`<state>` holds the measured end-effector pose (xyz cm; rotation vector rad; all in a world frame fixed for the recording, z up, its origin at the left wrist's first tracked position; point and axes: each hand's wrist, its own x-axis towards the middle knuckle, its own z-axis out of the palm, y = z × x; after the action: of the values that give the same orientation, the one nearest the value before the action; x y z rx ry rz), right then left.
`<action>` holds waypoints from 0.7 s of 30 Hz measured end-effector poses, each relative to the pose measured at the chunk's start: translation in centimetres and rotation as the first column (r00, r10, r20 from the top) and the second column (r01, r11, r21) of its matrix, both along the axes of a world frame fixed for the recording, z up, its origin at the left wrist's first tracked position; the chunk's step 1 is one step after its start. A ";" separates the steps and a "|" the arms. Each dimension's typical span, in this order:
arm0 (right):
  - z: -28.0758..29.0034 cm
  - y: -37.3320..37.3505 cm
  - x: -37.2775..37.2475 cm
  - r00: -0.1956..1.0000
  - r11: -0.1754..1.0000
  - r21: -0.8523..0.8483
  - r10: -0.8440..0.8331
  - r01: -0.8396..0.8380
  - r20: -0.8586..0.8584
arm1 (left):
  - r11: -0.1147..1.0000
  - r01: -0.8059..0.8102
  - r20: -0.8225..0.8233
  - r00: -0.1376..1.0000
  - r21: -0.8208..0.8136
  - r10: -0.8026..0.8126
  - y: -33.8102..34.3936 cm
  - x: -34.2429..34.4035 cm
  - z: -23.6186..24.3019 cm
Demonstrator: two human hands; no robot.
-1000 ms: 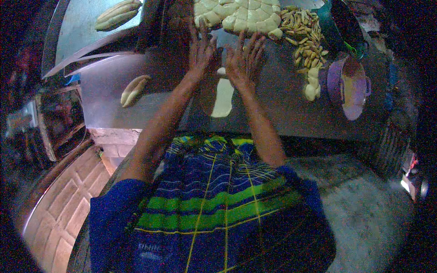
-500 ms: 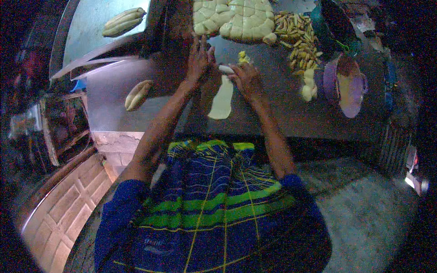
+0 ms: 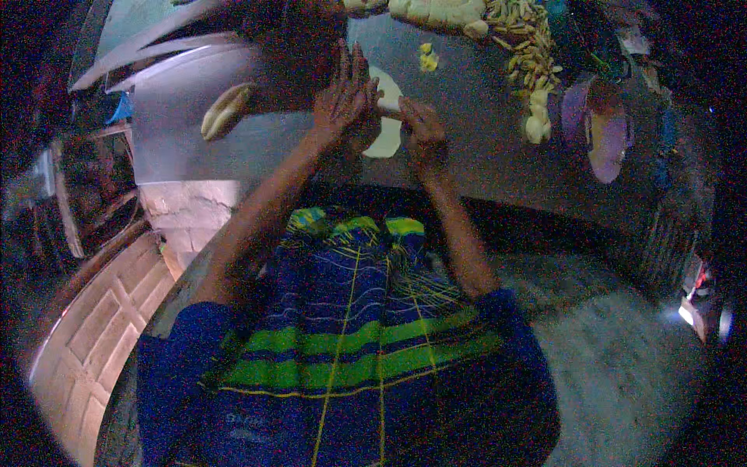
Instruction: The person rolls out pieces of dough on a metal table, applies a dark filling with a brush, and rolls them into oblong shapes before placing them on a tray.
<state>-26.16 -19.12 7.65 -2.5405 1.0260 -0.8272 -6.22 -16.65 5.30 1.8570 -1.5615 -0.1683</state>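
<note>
Dough sheet (image 3: 383, 145), pale, flat and elongated, lies on the grey bench (image 3: 475, 124) directly in front of me, its length running away from my body, with its middle partly covered by my hands. My left hand (image 3: 342, 105) is spread out flat at the sheet's left side, the fingers straight, close together and pointing toward the far side of the bench. My right hand (image 3: 422, 131) stands at the right side with its fingers bent inward, the tips reaching over the sheet; a small, blurred form lies between the two hands, and I cannot tell whether my right hand grips it. Just beyond my right hand sits a little cluster of yellow lumps (image 3: 428, 57). Farther off, at the upper edge of the view, is a mass of pale dough (image 3: 440, 11), cut off by the frame. To its right, a heap of small yellowish pieces (image 3: 531, 58) extends toward me and ends at a few rounded pale lumps (image 3: 538, 117). Beside these stands a purple vessel (image 3: 575, 113), its inside partly visible. Well to the left of my hands lies a long, grooved pale piece (image 3: 226, 111), set obliquely on the bench.
</note>
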 end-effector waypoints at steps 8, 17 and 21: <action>-1.6 3.7 -4.9 0.994 1.000 0.012 -0.006 0.007 -0.106 | 0.980 0.021 0.319 0.944 0.198 -0.085 5.4 -4.3 0.8; -3.7 8.0 -8.6 0.993 0.996 0.068 0.057 -0.050 -0.101 | 0.958 0.099 0.279 0.944 0.268 -0.176 11.4 -7.0 0.6; -2.2 10.0 -7.9 0.981 0.997 0.079 0.020 -0.005 -0.194 | 0.961 0.181 0.189 0.956 0.211 -0.222 13.4 -5.7 0.9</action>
<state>-34.04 -9.15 5.46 -2.5967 1.0756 -0.5309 -11.97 -3.22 6.24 1.9072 -1.9446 -0.2269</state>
